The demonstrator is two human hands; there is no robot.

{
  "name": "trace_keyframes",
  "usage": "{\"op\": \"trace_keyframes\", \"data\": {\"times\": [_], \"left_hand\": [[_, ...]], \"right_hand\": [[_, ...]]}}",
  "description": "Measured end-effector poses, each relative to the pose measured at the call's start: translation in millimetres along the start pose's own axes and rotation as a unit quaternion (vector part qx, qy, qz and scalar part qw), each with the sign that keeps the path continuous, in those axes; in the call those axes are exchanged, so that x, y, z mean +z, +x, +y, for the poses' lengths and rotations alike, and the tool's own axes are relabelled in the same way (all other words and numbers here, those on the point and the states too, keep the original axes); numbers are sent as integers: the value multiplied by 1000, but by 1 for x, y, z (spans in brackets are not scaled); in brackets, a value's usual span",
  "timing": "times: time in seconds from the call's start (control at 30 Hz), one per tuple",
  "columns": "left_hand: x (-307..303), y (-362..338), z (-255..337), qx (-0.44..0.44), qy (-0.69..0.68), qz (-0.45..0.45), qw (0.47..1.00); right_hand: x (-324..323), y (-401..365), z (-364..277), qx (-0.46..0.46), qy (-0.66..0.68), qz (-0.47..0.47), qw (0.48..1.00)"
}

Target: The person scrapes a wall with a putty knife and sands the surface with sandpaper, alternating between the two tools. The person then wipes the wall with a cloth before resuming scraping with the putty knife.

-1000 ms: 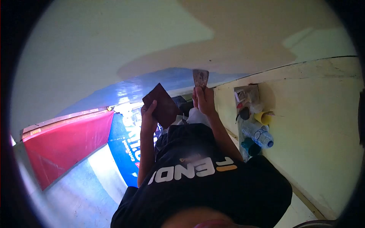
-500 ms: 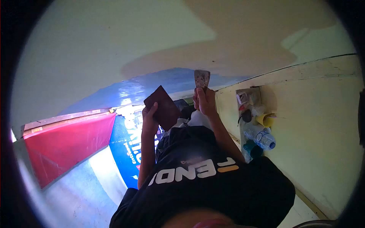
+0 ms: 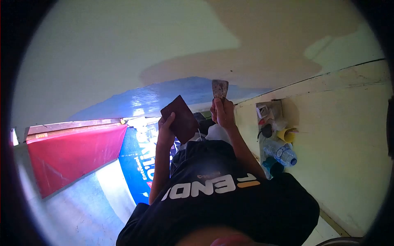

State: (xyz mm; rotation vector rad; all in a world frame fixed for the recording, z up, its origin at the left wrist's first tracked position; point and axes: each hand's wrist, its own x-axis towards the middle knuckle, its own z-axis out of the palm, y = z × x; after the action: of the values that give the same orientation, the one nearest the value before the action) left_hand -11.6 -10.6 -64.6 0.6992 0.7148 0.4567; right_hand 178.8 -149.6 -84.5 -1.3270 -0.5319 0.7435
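Note:
A dark reddish-brown, flat rectangular plate (image 3: 181, 119) is gripped in my left hand (image 3: 166, 128), the thumb lying over its face and one corner pointing up. To the right of it, my right hand (image 3: 224, 113) is closed around the handle of a putty knife (image 3: 220, 89). Its stained, flared blade points up, with the edge right at the pale wall (image 3: 184, 37) in this view. The handle is mostly hidden by my fingers. A shiny bluish patch of the wall (image 3: 164, 92) lies just beyond the plate.
On the right, a small shelf (image 3: 262, 123) holds a clear plastic bottle (image 3: 283, 152), a yellow cup (image 3: 287, 135), a teal container (image 3: 273, 166) and small items. Red sheeting (image 3: 78, 156) and a blue banner with white lettering (image 3: 133, 158) hang left. A side wall (image 3: 340, 143) stands right.
The whole view has shifted slightly, so hands, shelf and wall sit a little lower and to the right. Both hands keep the same hold on the plate and the putty knife.

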Motion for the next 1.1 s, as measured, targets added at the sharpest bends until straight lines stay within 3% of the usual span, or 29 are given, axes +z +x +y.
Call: {"op": "trace_keyframes", "data": {"times": [0.37,0.47,0.57,0.67,0.77,0.87,1.1], "left_hand": [[1,-5,-3,19,-1,18,1000],[-1,-6,-2,14,19,18,1000],[0,-12,-4,16,11,13,1000],[-4,-7,-6,28,6,25,999],[-10,-14,-8,17,10,30,999],[-5,-10,-7,29,5,27,999],[-10,-5,-9,28,-2,29,999]], "right_hand": [[-2,2,8,26,39,14,999],[7,8,-15,-23,21,-5,1000],[-2,7,17,-18,-6,8,1000],[1,0,8,3,-6,18,1000],[7,8,-10,-46,5,-5,999],[-6,8,24,-18,-20,7,1000],[0,2,10,3,16,11,1000]]}}
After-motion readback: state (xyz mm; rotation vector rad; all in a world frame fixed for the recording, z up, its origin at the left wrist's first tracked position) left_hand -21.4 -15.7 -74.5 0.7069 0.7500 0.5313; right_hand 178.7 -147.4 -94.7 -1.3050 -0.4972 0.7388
